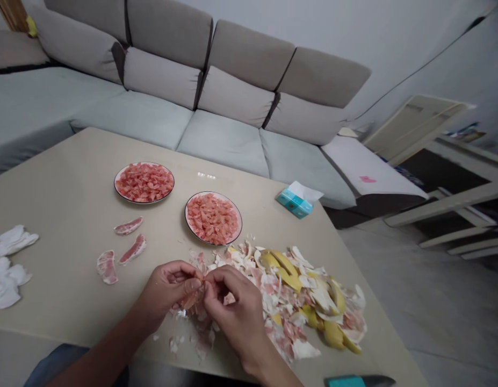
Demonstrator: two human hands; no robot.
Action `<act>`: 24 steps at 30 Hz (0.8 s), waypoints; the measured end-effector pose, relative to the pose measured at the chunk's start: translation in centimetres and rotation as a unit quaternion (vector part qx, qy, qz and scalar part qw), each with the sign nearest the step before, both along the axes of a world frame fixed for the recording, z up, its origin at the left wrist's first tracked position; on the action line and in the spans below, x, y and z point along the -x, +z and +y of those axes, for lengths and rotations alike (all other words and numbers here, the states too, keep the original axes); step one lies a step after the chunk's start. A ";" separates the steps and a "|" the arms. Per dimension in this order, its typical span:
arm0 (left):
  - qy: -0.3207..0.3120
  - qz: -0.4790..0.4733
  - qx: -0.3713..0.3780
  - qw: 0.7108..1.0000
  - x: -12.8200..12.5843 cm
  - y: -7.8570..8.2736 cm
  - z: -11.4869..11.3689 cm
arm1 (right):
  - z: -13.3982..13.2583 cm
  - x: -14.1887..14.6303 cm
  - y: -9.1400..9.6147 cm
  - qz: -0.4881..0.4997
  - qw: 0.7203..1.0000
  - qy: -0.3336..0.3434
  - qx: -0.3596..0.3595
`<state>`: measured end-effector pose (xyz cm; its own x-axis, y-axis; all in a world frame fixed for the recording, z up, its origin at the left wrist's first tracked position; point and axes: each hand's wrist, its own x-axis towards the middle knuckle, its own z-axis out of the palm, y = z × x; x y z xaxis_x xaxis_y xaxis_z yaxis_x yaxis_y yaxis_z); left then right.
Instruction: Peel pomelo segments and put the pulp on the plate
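Left hand (pixel 167 287) and right hand (pixel 228 301) pinching pomelo segment (pixel 197 288); tissue box (pixel 295 204) lettering unreadable.

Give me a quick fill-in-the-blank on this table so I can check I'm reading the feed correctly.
1. The left hand and the right hand pinch a scrap of pink pomelo flesh, with the heap of yellow peel to their ____.
2. Pink pulp lies on ____ round plates: the nearer plate and the farther plate.
3. Beside the white pith, ____ peeled segments lie apart from the plates.

Missing words: right, two, three.
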<state>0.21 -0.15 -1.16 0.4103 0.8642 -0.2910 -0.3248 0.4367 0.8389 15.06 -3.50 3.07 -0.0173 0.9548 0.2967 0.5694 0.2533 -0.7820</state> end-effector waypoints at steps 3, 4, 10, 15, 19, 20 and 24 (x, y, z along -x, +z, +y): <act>-0.015 -0.022 0.012 1.000 0.0 -0.1 0.0 | 0.2 -0.1 0.2 0.055 0.996 -0.017 0.062; -0.021 -0.029 0.015 0.999 0.0 -0.2 0.0 | 0.3 -0.1 0.2 0.071 0.994 -0.019 0.078; -0.042 -0.036 0.013 0.998 0.2 -0.3 0.0 | 0.4 -0.2 0.3 0.079 0.993 -0.015 0.089; -0.036 0.002 0.010 0.999 0.3 -0.1 0.0 | 0.4 -0.3 -0.2 0.096 0.991 -0.001 0.097; -0.037 -0.011 0.021 0.999 0.2 0.2 0.1 | 0.5 -0.5 -0.7 0.204 0.961 0.017 0.188; -0.038 -0.014 0.024 0.999 0.2 0.2 0.1 | 0.6 -0.5 -0.7 0.230 0.950 0.022 0.211; -0.038 -0.031 0.037 0.998 0.3 0.2 0.2 | 0.9 -0.8 -0.5 0.289 0.921 0.023 0.261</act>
<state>-0.14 0.02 -0.93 0.4922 0.8076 -0.3249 -0.3383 0.5214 0.7834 15.82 -2.55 2.59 -0.0448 0.9720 -0.2306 0.0176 -0.2300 -0.9730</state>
